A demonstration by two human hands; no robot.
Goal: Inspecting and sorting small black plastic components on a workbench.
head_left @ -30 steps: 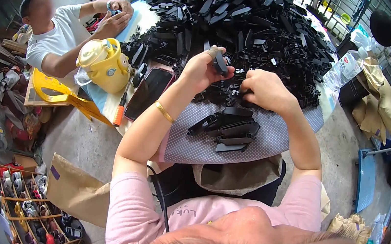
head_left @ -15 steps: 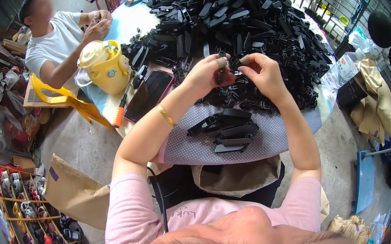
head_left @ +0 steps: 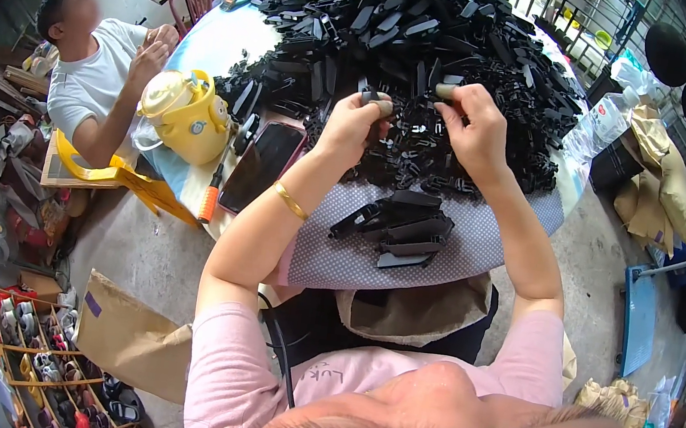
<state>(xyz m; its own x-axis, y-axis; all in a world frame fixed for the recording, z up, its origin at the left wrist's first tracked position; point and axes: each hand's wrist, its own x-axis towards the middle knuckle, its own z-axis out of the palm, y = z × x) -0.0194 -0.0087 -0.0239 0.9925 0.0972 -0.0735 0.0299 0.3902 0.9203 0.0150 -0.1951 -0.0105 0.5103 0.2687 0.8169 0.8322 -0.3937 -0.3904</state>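
My left hand (head_left: 349,128) is closed on a black plastic part, of which only a dark end shows between thumb and fingers. To its right, my right hand (head_left: 477,129) has thumb and forefinger bent close together; anything between the tips is too small to make out. Tan covers show on some of my fingertips. Both hands hover at the near side of a big heap of black plastic parts (head_left: 403,23), long flat pieces at the back and small clip-like ones in front. Closer to me, a small pile of long black pieces (head_left: 414,232) lies on the dotted cloth (head_left: 477,249).
Left of my arm lie a dark phone (head_left: 263,164) and an orange-handled screwdriver (head_left: 209,201), beside a yellow lidded bucket (head_left: 191,120). Another person (head_left: 98,69) sits at the far left, hands raised. A clear plastic bottle (head_left: 607,119) stands at the right edge.
My hands have drawn apart, the left moving slightly left and the right slightly right. My left fingers have closed further round the black part. The other person's hands shifted left.
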